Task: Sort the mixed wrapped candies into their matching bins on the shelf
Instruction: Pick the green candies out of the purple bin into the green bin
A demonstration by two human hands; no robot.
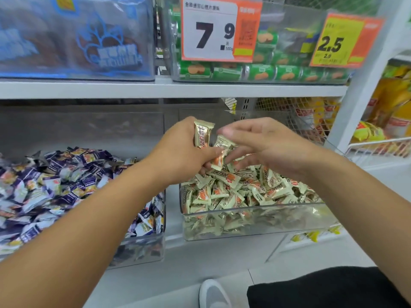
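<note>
both hands hover over the cream candy bin (244,218), its top open below them. the shelf board (173,90) hangs above the left hand (184,152) and right hand (266,147); wire mesh (289,114) stands behind.

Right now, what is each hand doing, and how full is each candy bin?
Left hand: holds several cream candies.
Right hand: fingers curled at a candy in the left hand's bunch.
Cream candy bin: open, nearly full.
Purple candy bin: open, heaped high.
Green packet bin: stocked.
</note>
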